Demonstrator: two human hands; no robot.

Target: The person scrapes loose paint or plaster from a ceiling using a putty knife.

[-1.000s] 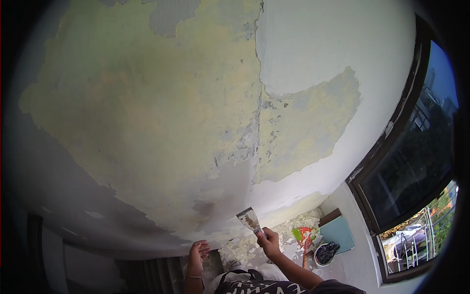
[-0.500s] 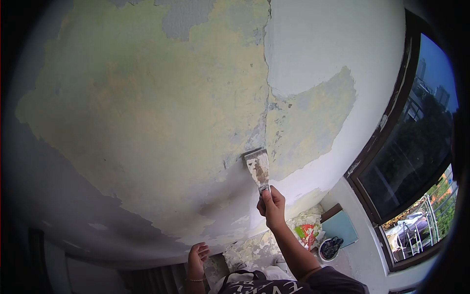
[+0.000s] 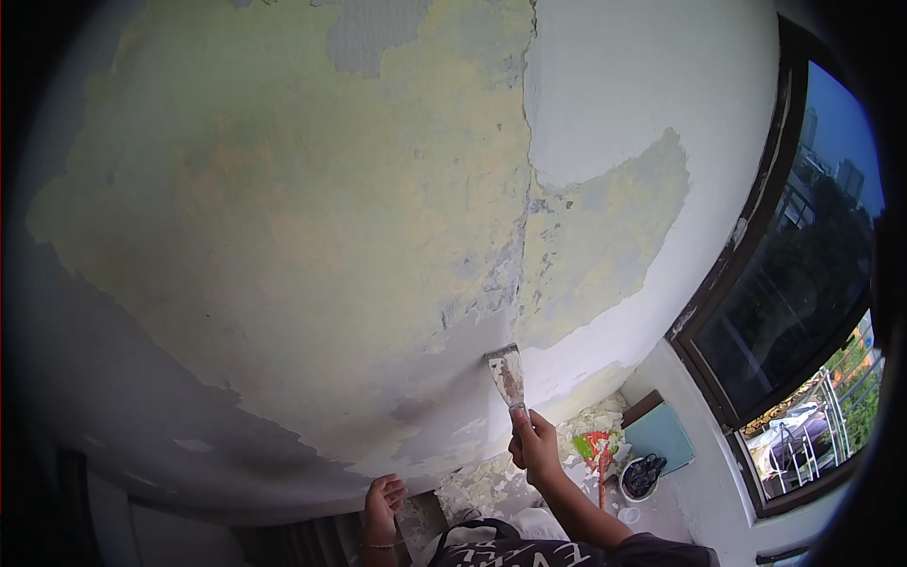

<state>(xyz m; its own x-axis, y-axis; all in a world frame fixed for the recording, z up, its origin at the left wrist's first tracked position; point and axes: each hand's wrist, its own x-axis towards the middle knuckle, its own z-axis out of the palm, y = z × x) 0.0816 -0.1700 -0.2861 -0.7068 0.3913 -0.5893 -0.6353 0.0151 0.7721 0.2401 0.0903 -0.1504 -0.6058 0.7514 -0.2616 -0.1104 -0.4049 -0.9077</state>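
Observation:
My right hand is closed round the handle of a paint scraper. The scraper's broad metal blade is smeared with pale residue and points up. Its edge lies at the wall, just below a vertical crack near the border between peeled and painted areas. Green-yellow patches show where the white coat has come off. Low down, close to the wall, my left hand holds nothing, its fingers loosely bent and apart.
Peeled paint flakes litter the floor below. At the right stand a bucket with a black bag, a light-blue panel and a red-and-green broom-like item. A dark-framed window fills the right side.
My right hand and the scraper have moved down along the wall, slightly to the right. The left hand has barely shifted. More of the grey scraped area shows above the blade.

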